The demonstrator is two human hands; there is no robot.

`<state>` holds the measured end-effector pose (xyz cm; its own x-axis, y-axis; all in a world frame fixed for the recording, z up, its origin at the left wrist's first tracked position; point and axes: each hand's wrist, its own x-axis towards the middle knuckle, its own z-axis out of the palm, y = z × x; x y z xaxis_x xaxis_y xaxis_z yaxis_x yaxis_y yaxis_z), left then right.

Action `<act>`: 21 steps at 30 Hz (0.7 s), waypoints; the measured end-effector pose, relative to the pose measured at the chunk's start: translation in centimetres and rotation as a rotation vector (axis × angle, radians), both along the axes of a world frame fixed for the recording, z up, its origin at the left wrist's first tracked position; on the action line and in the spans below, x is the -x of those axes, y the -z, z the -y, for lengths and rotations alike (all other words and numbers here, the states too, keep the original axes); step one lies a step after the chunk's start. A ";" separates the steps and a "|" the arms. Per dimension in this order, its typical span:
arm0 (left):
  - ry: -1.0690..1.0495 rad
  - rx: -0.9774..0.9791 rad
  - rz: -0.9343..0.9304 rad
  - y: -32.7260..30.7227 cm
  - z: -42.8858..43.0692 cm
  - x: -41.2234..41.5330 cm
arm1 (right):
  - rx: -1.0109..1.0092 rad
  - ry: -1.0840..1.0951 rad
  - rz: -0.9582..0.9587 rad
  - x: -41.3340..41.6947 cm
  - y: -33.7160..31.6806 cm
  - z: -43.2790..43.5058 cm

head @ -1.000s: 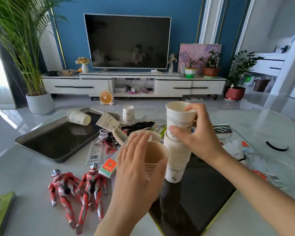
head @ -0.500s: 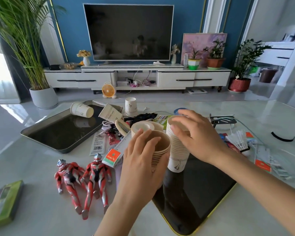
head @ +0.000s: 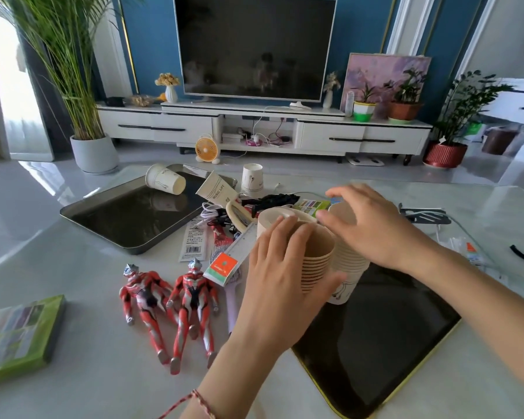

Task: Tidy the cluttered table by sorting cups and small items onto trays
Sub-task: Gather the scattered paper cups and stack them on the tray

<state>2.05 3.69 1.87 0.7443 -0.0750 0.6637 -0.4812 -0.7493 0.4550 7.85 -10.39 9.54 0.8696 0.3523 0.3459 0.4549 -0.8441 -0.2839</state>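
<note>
the left hand [head: 273, 285] grips a stack of brown cups [head: 316, 264], held against a white cup stack [head: 350, 258] standing at the far corner of the near tray [head: 375, 343]. the right hand [head: 372, 228] hovers over the white stack, fingers spread and loose, a little blurred. a lone cup [head: 165, 183] lies on its side on the far tray [head: 127, 219].

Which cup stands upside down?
The lone white cup on the table beyond the left tray, base up. The tray's cup lies on its side; both stacks are mouth up.
</note>
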 end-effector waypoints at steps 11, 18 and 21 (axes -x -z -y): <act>-0.219 0.197 -0.215 -0.5 -7.1 -2.7 | 0.247 -0.298 0.008 -3.7 -5.6 -12.0; -0.262 0.361 -0.321 -0.8 -8.3 -4.4 | 0.615 -0.257 -0.012 -13.2 -2.2 -21.8; -0.253 0.385 -0.317 -0.8 -9.4 -4.7 | 0.758 -0.276 -0.017 -15.3 0.0 -24.8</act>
<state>6.76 13.08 2.67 0.8752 0.3355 0.3485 -0.1029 -0.5748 0.8118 23.14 14.39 9.56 0.7201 0.6886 -0.0856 0.6757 -0.6678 0.3122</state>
